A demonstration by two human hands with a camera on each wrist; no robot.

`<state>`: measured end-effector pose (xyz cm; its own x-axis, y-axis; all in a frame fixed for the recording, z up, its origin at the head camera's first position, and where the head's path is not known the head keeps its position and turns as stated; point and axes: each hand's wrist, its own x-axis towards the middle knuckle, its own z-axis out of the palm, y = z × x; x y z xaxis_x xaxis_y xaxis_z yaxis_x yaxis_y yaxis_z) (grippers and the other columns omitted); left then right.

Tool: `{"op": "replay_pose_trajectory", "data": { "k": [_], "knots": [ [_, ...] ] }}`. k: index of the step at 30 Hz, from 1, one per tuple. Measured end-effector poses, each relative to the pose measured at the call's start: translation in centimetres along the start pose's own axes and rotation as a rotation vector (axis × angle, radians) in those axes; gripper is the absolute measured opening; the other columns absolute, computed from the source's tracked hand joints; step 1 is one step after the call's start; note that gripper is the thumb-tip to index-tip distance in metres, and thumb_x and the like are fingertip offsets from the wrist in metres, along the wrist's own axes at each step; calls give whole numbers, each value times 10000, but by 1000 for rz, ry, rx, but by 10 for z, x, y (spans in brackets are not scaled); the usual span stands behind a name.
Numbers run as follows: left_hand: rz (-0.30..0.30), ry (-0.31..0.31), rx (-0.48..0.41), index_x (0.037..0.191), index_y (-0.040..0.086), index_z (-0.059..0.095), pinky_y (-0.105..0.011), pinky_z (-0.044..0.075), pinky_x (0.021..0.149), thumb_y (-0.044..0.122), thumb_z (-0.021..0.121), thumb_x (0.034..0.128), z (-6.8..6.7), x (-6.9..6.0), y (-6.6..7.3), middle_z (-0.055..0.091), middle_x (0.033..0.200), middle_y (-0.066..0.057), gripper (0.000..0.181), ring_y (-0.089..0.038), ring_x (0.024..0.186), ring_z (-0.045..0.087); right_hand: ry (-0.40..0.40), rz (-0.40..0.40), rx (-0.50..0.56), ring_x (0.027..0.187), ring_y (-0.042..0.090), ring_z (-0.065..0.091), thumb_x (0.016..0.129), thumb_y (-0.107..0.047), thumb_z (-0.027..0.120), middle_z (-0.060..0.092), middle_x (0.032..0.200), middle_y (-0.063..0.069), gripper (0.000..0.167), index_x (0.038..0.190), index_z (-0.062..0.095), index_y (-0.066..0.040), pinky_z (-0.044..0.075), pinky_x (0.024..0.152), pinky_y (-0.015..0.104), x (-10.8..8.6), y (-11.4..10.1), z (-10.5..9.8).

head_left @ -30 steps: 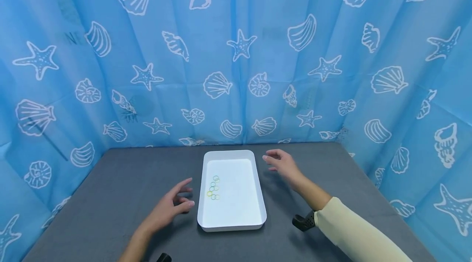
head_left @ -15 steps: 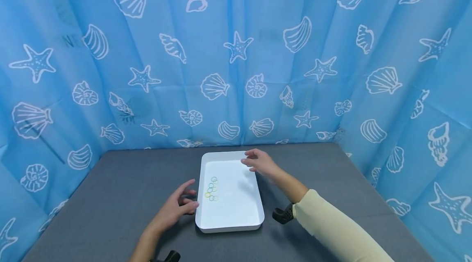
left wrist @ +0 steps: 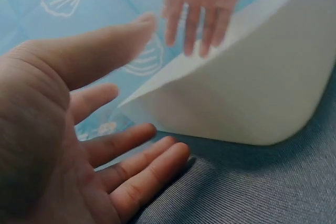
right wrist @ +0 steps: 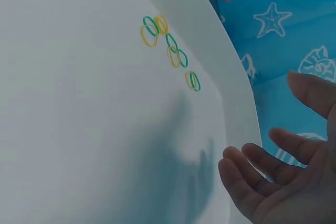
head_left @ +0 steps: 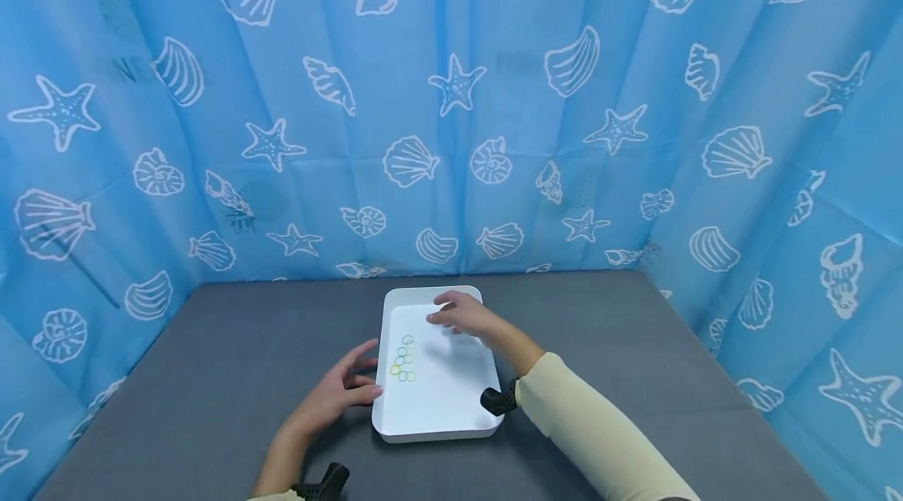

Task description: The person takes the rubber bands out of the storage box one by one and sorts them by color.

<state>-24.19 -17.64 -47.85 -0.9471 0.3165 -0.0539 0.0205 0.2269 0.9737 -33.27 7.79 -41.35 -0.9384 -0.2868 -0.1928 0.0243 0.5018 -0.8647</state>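
Note:
A white rectangular tray (head_left: 437, 435) lies on the grey surface, with several thin green and yellow rings (head_left: 403, 361) grouped along its left side; the right wrist view shows the rings (right wrist: 176, 51) partly overlapping. My left hand (head_left: 339, 390) is at the tray's left wall, fingers spread; the left wrist view shows this hand (left wrist: 100, 145) beside the tray wall (left wrist: 226, 98), holding nothing. Over the tray's far right part hovers my right hand (head_left: 463, 314), relaxed and empty, casting a shadow inside; in the right wrist view its fingers (right wrist: 262, 169) are apart and loosely bent.
A grey cloth (head_left: 282, 328) covers the table around the tray. Behind and at both sides hangs a blue curtain (head_left: 451, 203) with white shells and starfish. Black straps with small devices (head_left: 499, 401) sit on both wrists.
My right hand has moved left from outside the tray's right edge to above its inside. My left hand has shifted slightly right, up to the left wall. The rings lie as before.

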Motion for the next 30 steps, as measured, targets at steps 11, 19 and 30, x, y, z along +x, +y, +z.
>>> {"op": "replay_pose_trajectory", "data": {
  "k": [11, 19, 30],
  "knots": [
    [-3, -40, 82, 1510, 100, 343, -421, 448, 910, 250, 648, 938, 2, -1, 3, 461, 1400, -214, 664, -260, 1088, 553, -25, -18, -43, 1161, 304, 553, 894, -278, 703, 599, 1252, 142, 507, 1323, 566, -44, 434, 959, 470, 20, 9, 26],
    [8, -31, 65, 1503, 53, 343, -387, 474, 851, 235, 647, 944, 4, -2, 3, 462, 1387, -246, 662, -241, 1033, 559, -61, -132, -104, 1218, 300, 517, 893, -204, 702, 594, 1280, 127, 436, 1292, 604, -59, 391, 1004, 473, 28, 19, 33],
    [-19, -45, 42, 1506, 102, 362, -422, 456, 907, 267, 631, 952, -1, -1, -4, 471, 1394, -215, 637, -254, 1080, 554, -51, -150, -153, 827, 171, 527, 888, -110, 699, 600, 906, 8, 144, 1032, 697, -113, 435, 750, 317, 34, 27, 42]
  ]
}}
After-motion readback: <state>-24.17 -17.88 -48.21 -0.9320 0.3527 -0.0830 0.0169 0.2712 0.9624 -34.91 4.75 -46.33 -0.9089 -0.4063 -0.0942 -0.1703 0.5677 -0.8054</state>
